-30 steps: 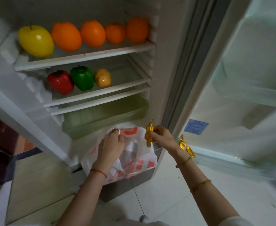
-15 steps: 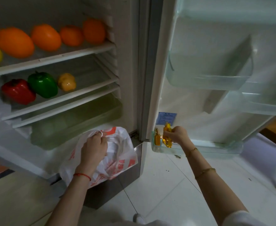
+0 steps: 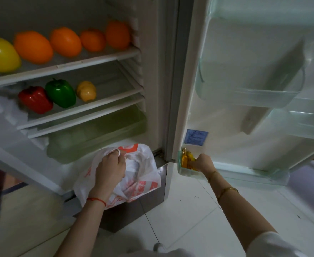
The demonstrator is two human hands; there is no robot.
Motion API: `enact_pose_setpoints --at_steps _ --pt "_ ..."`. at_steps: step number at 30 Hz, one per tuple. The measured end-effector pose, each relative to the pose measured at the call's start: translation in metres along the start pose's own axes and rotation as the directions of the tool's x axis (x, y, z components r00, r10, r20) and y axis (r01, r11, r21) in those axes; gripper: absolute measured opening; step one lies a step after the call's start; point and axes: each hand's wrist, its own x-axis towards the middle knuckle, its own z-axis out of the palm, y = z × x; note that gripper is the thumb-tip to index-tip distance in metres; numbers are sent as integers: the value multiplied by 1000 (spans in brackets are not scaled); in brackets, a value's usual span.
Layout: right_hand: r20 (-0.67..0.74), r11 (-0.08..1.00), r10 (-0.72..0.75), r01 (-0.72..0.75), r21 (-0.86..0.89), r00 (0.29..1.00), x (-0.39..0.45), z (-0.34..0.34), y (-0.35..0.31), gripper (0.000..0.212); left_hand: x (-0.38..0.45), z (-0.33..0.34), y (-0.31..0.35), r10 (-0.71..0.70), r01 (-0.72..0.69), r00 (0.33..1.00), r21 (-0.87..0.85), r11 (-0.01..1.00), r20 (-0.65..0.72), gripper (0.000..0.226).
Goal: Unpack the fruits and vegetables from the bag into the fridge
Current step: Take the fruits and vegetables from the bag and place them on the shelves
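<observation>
My left hand (image 3: 109,168) grips the handles of a white plastic bag with red print (image 3: 143,180), held at the fridge's bottom edge. My right hand (image 3: 203,162) reaches into the lowest door bin (image 3: 187,173) and is closed on gold-wrapped items (image 3: 185,160) resting inside it. The top shelf holds a yellow fruit (image 3: 0,54) and several orange fruits (image 3: 33,47). On the shelf below sit a red pepper (image 3: 35,100), a green pepper (image 3: 60,93) and a small yellow pepper (image 3: 86,91).
A translucent crisper drawer (image 3: 96,134) sits under the shelves. The open door (image 3: 254,71) stands to the right with clear bins (image 3: 249,97) and a blue label (image 3: 196,137). White floor tiles (image 3: 189,210) lie below; a wooden floor strip (image 3: 22,219) is at left.
My right hand has carried the gold-wrapped items from in front of the bag rightward and down into the lowest door bin. My left hand keeps its hold on the bag.
</observation>
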Motion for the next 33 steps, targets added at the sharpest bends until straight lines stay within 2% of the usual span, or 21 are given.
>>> enact_pose_setpoints --at_steps 4,7,9,11,13,14,17,20,23,26,29,31,33 --pt "-192 989 -100 76 -127 976 -11 -14 -10 30 -6 -4 1 15 -15 999 3 1000 -52 31" --pt "-273 961 -274 255 -103 922 -29 -17 -35 29 -10 -6 3 20 -18 993 23 1000 -120 32" --pt "-202 888 -460 445 -115 865 -44 -7 -55 31 -13 -7 3 15 -7 988 54 999 -152 31" --pt "-45 783 -618 609 -122 785 -57 13 -73 27 -16 -8 3 8 4 985 69 998 -172 30" --pt "112 704 -690 699 -124 715 -63 36 -87 23 -18 -10 2 0 13 982 71 997 -189 29" --pt "167 662 -709 728 -177 685 -63 49 -93 30 -20 -11 2 -9 25 979 74 997 -204 28" --pt "302 463 -724 761 -455 620 -57 84 -105 54 -27 -17 1 -37 64 965 96 993 -261 22" --pt "400 339 -673 740 -581 622 -48 106 -107 72 -34 -23 -3 -61 91 955 89 992 -289 21" --pt "413 227 -665 695 -683 623 -38 115 -106 61 -41 -29 -10 -98 127 942 71 989 -320 24" --pt "379 203 -703 681 -704 602 -29 117 -104 41 -50 -34 -15 -120 138 924 26 990 -363 22" --pt "343 229 -758 719 -656 555 -29 115 -111 34 -59 -40 -21 -171 177 911 -19 984 -375 26" --pt "288 338 -801 793 -507 525 -39 109 -122 30 -65 -46 -27 -215 214 901 -47 976 -376 28" --pt "221 484 -826 854 -191 518 -55 100 -135 20 -75 -54 -34 -240 225 886 -83 971 -398 27"
